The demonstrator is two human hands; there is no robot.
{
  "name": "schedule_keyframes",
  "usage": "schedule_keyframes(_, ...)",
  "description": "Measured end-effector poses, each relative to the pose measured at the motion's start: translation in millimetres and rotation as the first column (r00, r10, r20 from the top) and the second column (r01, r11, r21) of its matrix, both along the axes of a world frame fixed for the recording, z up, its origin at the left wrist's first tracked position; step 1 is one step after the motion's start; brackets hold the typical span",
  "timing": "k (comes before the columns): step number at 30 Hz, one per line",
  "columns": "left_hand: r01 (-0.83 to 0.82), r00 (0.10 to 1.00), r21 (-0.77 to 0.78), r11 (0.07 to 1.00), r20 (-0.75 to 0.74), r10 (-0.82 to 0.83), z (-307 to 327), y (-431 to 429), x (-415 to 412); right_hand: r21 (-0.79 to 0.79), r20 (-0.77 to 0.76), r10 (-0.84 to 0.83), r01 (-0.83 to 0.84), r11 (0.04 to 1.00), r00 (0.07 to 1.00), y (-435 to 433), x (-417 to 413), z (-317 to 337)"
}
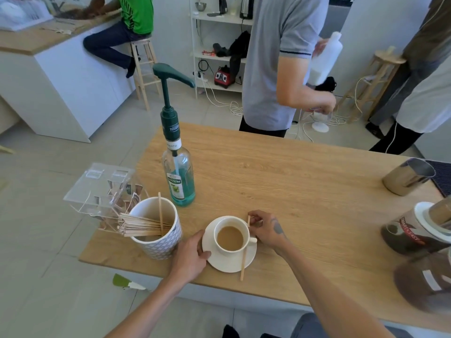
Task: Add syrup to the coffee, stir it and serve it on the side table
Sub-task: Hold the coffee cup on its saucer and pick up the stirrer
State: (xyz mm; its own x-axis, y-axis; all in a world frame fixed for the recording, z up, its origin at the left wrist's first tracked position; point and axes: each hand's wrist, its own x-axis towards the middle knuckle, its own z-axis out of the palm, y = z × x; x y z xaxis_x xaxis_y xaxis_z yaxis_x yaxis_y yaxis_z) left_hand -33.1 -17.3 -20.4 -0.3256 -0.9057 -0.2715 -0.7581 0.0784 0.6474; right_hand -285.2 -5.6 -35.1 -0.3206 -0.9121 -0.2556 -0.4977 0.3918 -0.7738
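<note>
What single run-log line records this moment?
left hand: on saucer rim | right hand: holding stir stick beside cup | coffee: in cup | syrup bottle: upright behind

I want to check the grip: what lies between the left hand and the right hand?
In the head view, the saucer with the coffee cup lies between the left hand and right hand. A wooden stirrer rests across it.

The right edge is cutting off the dark jars (419,230) and the black mat (441,176), and the nearest jar (424,281) is smearing into blur (its label is unreadable). The white cup (230,236) is hiding the middle of the stir stick (244,261). The bottom edge is cropping both forearms. The top edge is cutting off the standing people. Packets in the clear box (102,191) are showing too small to identify.
</note>
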Motion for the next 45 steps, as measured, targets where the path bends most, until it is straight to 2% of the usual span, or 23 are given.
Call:
schedule_keyframes(5, 0.011, 1.0, -0.009, 1.0, -0.007, -0.011, 3, 2, 0, -0.046, -0.011, -0.001, 0.001, 0.999, 1.0, 2, 4, 2)
schedule_keyframes(14, 0.013, 1.0, -0.011, 1.0, -0.011, -0.013, 6, 4, 0, -0.029, 0.035, -0.04, 0.041, 0.999, 0.999, 3, 6, 2)
schedule_keyframes(17, 0.014, 1.0, -0.01, 1.0, -0.012, -0.014, 8, 4, 2, -0.053, 0.045, -0.121, 0.123, 0.991, 0.992, 7, 6, 2)
schedule_keyframes(22, -0.031, 0.999, -0.047, 0.998, -0.038, 0.029, 6, 7, 4, -0.14, -0.03, -0.244, 0.238, 0.961, 0.969, 25, 7, 14)
schedule_keyframes(27, -0.072, 0.995, -0.144, 0.987, -0.085, 0.061, 5, 17, 5, -0.147, -0.016, -0.122, 0.118, 0.982, 0.992, 60, 13, 23)
schedule_keyframes(32, 0.017, 0.993, -0.064, 0.998, -0.12, -0.024, 9, 14, -1, -0.098, 0.027, 0.073, -0.07, 0.993, 0.997, 78, 24, 27)
schedule_keyframes(39, 0.083, 0.961, -0.032, 0.996, -0.26, -0.088, 14, 12, -13, -0.065, 0.095, 0.107, -0.101, 0.993, 0.99, 78, 27, 31)
schedule_keyframes(45, 0.061, 0.954, -0.027, 0.998, -0.292, -0.066, 18, 12, -18, -0.055, 0.096, 0.106, -0.101, 0.993, 0.99, 75, 28, 31)
